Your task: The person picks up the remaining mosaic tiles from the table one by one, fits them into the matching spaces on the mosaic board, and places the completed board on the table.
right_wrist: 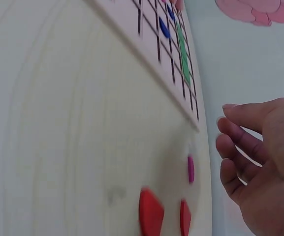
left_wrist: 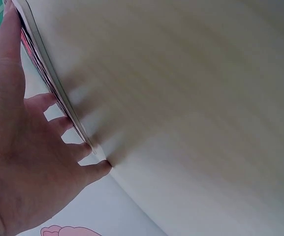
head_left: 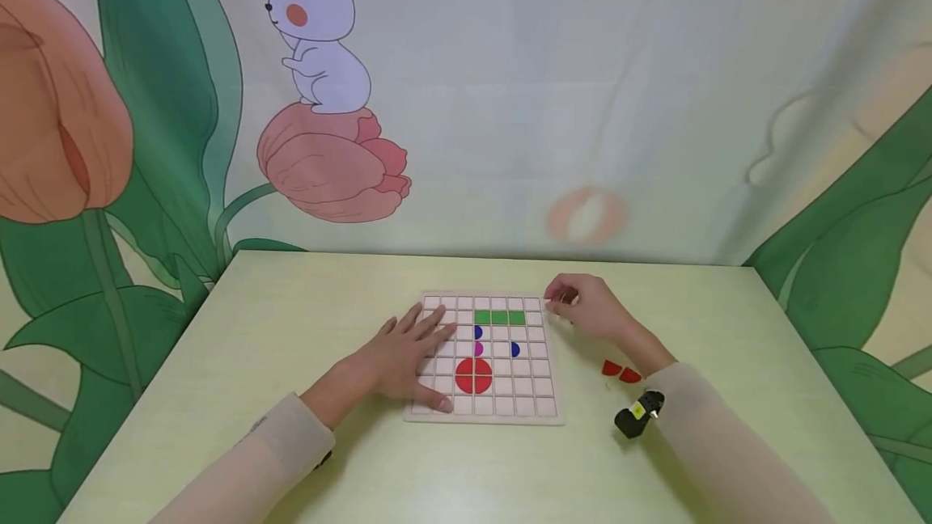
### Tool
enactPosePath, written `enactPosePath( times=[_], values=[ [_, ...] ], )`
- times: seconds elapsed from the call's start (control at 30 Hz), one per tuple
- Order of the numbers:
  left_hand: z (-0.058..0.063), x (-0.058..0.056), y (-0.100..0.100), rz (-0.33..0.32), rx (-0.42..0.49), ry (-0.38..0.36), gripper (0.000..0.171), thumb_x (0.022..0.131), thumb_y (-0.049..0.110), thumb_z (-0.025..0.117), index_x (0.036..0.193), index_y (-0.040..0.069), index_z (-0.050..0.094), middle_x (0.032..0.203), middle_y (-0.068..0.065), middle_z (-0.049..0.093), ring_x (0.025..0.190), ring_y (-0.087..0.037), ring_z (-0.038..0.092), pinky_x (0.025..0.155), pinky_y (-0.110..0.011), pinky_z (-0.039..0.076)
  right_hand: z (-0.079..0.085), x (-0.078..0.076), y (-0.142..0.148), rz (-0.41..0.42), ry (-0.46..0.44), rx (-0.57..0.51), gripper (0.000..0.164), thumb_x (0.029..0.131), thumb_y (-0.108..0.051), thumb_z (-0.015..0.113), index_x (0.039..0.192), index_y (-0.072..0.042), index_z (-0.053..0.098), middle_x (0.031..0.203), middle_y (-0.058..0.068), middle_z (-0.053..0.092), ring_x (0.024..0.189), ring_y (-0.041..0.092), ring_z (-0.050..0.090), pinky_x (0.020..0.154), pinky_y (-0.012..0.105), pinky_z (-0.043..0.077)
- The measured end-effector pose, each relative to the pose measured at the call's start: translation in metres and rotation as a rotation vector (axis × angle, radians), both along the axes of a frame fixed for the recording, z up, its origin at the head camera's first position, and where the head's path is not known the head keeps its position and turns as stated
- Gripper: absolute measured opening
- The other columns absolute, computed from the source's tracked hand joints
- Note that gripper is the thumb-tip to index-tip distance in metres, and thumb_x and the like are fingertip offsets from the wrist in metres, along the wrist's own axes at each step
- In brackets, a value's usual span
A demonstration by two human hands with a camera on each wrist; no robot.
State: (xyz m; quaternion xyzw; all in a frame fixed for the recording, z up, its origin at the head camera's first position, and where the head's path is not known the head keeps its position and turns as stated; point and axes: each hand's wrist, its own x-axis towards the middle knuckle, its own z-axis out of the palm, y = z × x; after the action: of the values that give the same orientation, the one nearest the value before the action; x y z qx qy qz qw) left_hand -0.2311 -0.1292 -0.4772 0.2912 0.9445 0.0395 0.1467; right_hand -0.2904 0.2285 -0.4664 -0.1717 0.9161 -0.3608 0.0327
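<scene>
My left hand (head_left: 408, 358) rests with spread fingers on the left side of a white gridded board (head_left: 539, 407); its thumb lies near the front edge. My right hand (head_left: 590, 306) hovers by the board's far right corner. Its fingers are loosely curled, thumb and forefinger close together, and I see nothing between them in the right wrist view. On the board are a row of green squares (head_left: 499, 318), two blue half-round pieces (head_left: 515, 349), a magenta half-round piece (head_left: 478, 349) and a red circle (head_left: 464, 367) made of several quarter pieces.
Two red quarter pieces (head_left: 612, 367) lie on the table (head_left: 480, 475) right of the board. A magenta piece (right_wrist: 191, 169) lies near them, hidden in the head view. Behind the table hangs a curtain (head_left: 495, 103) printed with flowers and a rabbit.
</scene>
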Motion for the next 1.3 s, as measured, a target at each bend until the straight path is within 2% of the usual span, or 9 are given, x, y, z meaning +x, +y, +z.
enactPosePath(
  times=[0.1,0.17,0.37,0.5,0.7,1.1,1.23,1.3],
  values=[
    [0.001,0.0,0.001,0.0,-0.001,0.001,0.127,0.076,0.091,0.066,0.172,0.027,0.014,0.179,-0.004,0.0,0.163,-0.04,-0.003,0.126,-0.067,0.015,-0.002,0.003,0.02,-0.035,0.019,0.028,0.008,0.101,-0.009,0.073,0.107,-0.006,0.074,0.094,0.006,0.068,0.082,0.024,0.06,0.059,0.032,0.053],
    [0.001,0.0,0.001,-0.001,0.002,0.001,0.127,0.076,0.091,0.066,0.172,0.027,0.014,0.179,-0.005,0.0,0.163,-0.04,-0.003,0.126,-0.067,0.015,-0.005,0.005,0.031,-0.062,0.018,0.042,0.008,0.1,-0.01,0.074,0.107,-0.006,0.075,0.094,0.005,0.068,0.084,0.024,0.059,0.061,0.031,0.053],
    [0.001,0.0,0.0,-0.004,-0.005,-0.004,0.127,0.076,0.09,0.066,0.172,0.026,0.013,0.179,-0.005,-0.001,0.163,-0.041,-0.003,0.125,-0.067,0.016,-0.023,0.006,0.051,-0.063,-0.006,0.08,0.008,0.099,-0.011,0.077,0.107,-0.011,0.077,0.097,0.002,0.069,0.092,0.024,0.06,0.074,0.033,0.055],
    [0.001,0.001,-0.001,-0.006,-0.002,-0.005,0.127,0.077,0.09,0.065,0.172,0.026,0.012,0.179,-0.005,0.0,0.163,-0.041,-0.004,0.125,-0.068,0.015,-0.029,0.005,0.052,-0.054,-0.002,0.08,0.008,0.098,-0.01,0.077,0.106,-0.013,0.078,0.099,0.001,0.068,0.096,0.026,0.061,0.082,0.036,0.055],
    [0.002,0.001,0.0,-0.014,0.019,0.001,0.127,0.077,0.09,0.066,0.172,0.024,0.014,0.179,-0.006,0.001,0.163,-0.042,-0.002,0.125,-0.069,0.016,-0.03,0.006,0.051,-0.07,-0.011,0.064,0.009,0.098,-0.007,0.076,0.103,-0.014,0.077,0.1,0.002,0.067,0.097,0.027,0.06,0.084,0.038,0.055],
    [0.005,0.002,0.002,-0.011,0.025,-0.004,0.126,0.077,0.088,0.069,0.172,0.025,0.016,0.179,-0.006,0.002,0.163,-0.042,-0.002,0.125,-0.069,0.015,-0.026,0.007,0.05,-0.054,-0.015,0.056,0.007,0.099,-0.005,0.074,0.098,-0.011,0.071,0.094,0.003,0.066,0.091,0.025,0.058,0.074,0.035,0.052],
    [0.005,0.002,0.002,-0.013,0.038,-0.006,0.124,0.078,0.086,0.07,0.172,0.025,0.018,0.179,-0.006,0.004,0.163,-0.042,-0.001,0.125,-0.069,0.016,-0.023,0.009,0.049,-0.067,-0.027,0.054,0.005,0.1,-0.006,0.073,0.102,-0.01,0.071,0.096,0.004,0.067,0.091,0.026,0.058,0.073,0.033,0.052],
    [0.006,0.002,0.002,-0.016,0.046,-0.004,0.123,0.078,0.085,0.071,0.172,0.024,0.02,0.179,-0.007,0.005,0.163,-0.042,-0.001,0.124,-0.07,0.016,-0.021,0.01,0.048,-0.07,-0.036,0.047,0.01,0.101,-0.007,0.072,0.11,-0.01,0.073,0.098,0.006,0.066,0.092,0.026,0.058,0.072,0.032,0.054]
  ],
)
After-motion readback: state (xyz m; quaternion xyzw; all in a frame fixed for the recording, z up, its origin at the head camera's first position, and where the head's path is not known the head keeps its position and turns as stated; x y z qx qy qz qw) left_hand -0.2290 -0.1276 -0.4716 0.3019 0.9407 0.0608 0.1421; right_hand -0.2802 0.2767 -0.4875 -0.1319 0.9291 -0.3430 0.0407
